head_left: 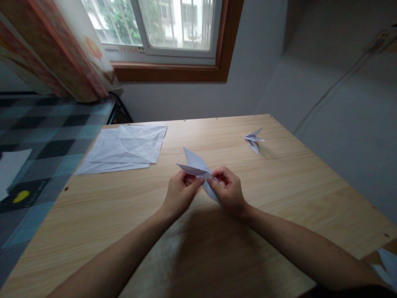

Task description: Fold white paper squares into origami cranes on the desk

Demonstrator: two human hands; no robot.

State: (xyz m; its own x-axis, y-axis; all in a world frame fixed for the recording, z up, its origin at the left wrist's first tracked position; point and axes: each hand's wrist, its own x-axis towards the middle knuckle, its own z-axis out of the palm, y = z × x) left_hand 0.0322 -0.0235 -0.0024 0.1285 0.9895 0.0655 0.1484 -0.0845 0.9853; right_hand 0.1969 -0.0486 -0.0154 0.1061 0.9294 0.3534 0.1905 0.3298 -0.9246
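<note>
Between my two hands, over the middle of the wooden table [139,231], is a folded white paper piece [195,162] with pointed flaps standing out to the left and one hanging below. My left hand [182,190] pinches it from the left, thumb on top. From the right, my right hand [228,188] is closed on it, its thumb close beside the left thumb. The fingers hide the centre folds. Farther back on the right lies another folded paper figure [252,138] with wing-like flaps, apart from my hands.
Several creased white sheets [127,145] lie stacked at the table's back left. A bed with a checked cover [62,132] adjoins on the left, with white paper [14,165] on it. Behind are a curtain [62,41] and a window [180,25]. More white paper [387,265] shows at lower right.
</note>
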